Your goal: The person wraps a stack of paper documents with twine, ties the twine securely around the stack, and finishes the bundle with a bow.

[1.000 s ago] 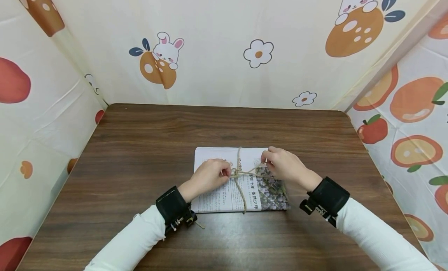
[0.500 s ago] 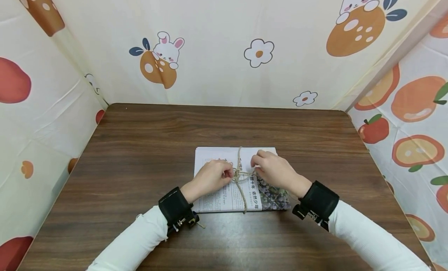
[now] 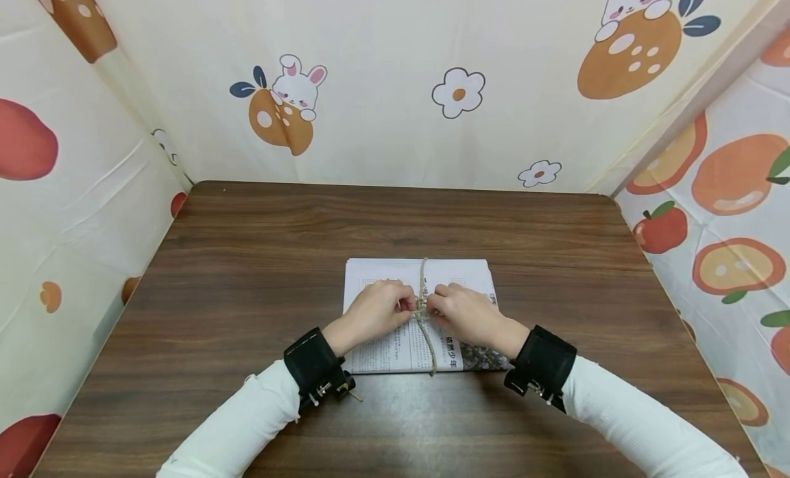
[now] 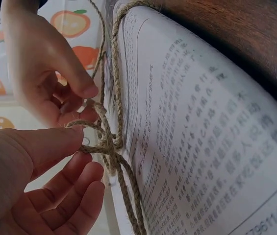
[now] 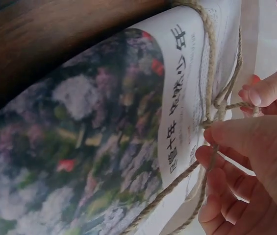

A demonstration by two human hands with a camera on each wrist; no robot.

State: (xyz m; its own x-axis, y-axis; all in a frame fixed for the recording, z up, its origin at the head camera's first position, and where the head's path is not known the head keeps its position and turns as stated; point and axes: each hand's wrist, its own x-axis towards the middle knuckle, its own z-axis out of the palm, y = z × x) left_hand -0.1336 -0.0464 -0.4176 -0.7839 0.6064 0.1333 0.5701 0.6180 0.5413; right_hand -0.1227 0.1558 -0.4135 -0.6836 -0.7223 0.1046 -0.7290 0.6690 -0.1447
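A folded stack of newspapers [image 3: 385, 351] lies on the table, bound both ways with jute twine [image 3: 427, 337] that crosses on top. My left hand [image 3: 376, 313] pinches a small twine loop [image 4: 93, 149] between thumb and forefinger, left of the crossing. Close by on the other side, my right hand [image 3: 465, 317] pinches twine at the knot [image 5: 219, 113] with thumb and fingertips. Two strands [image 5: 170, 188] run from there across the flower photo [image 5: 84, 132] in the right wrist view. The fingers partly hide the knot in the head view.
The brown wooden table [image 3: 278, 238] carries the bundle near its middle. A short twine end [image 3: 356, 396] sticks out by the left wrist's black camera band [image 3: 311, 361]. Printed cloth walls [image 3: 370, 87] stand behind and at both sides.
My right hand has come left and inward to the knot, the twine it drew out to the right now gathered in. My left hand has stayed nearly in place, pinching twine.
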